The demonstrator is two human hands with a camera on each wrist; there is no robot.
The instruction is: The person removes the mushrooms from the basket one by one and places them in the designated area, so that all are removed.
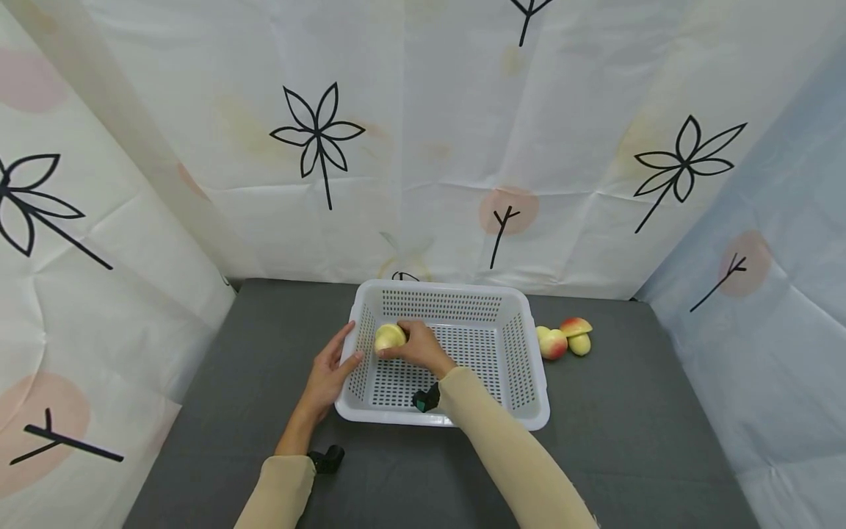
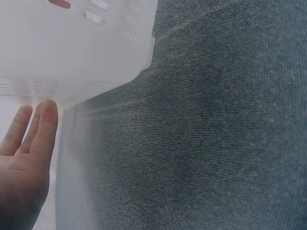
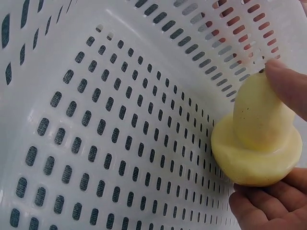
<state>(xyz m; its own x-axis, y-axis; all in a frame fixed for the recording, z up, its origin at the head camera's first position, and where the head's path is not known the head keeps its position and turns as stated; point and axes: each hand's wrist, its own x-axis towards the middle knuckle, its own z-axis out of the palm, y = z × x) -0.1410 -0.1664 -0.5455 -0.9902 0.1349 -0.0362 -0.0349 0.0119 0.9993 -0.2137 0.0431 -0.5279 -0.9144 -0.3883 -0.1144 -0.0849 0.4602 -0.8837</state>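
Note:
Inside the white plastic basket [image 1: 456, 417], near its left end, my right hand [image 1: 419, 345] holds a pale yellow pear [image 1: 390, 336]. The right wrist view shows the thumb on the narrow top of this pear [image 3: 263, 112] and the other fingers under its broad bottom. At the basket's left side, my left hand [image 1: 328, 375] grips the wall, with the thumb over the rim. In the left wrist view, three extended fingers [image 2: 44, 129] lie along the outside of the basket [image 2: 72, 52].
Right of the basket, several yellow and red pears [image 1: 555, 343] lie close together on the grey tabletop [image 1: 634, 411]. White cloths printed with black flowers [image 1: 317, 132] hang behind the table and on both sides. A small black device [image 1: 327, 460] is strapped to the left wrist.

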